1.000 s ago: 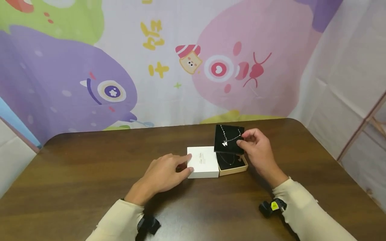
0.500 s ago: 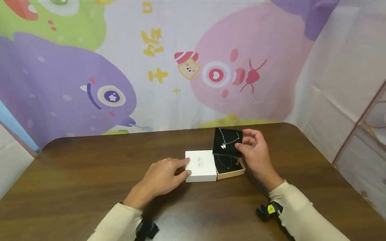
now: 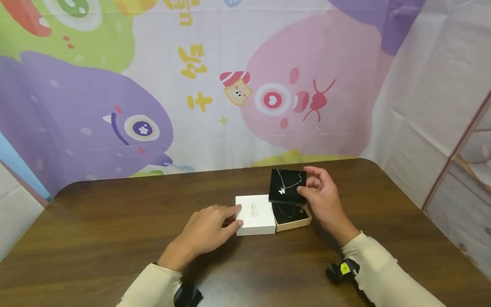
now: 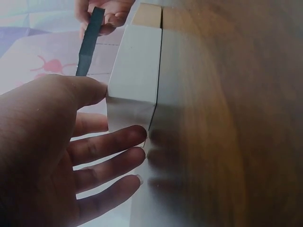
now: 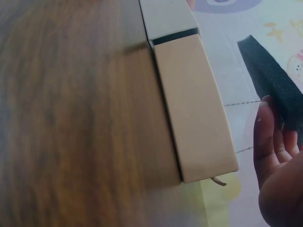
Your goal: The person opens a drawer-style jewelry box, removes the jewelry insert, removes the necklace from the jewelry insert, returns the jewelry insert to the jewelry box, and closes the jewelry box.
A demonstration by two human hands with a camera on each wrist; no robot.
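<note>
My left hand (image 3: 209, 230) touches the left end of a white box sleeve (image 3: 255, 213) with its thumb and fingers; the left wrist view shows those fingers fairly straight. A tan drawer (image 3: 294, 224) sticks out of the sleeve's right end, with a black lining and a thin chain (image 3: 285, 210) inside. Above it, my right hand (image 3: 324, 196) pinches a black foam insert (image 3: 293, 181) by its right edge. On the insert lies a silver necklace (image 3: 291, 185) with a small pendant (image 3: 281, 191). In the right wrist view, two chain strands (image 5: 242, 103) run between drawer and insert.
The box rests on a brown wooden table (image 3: 115, 226). A white cloth with cartoon figures (image 3: 215, 140) hangs behind the table. At the drawer's end, a small ribbon (image 5: 219, 181) pokes out in the right wrist view.
The head view has tilted up, so table and hands appear lower in the picture. The insert stays in my right hand over the drawer, and my left hand stays at the sleeve.
</note>
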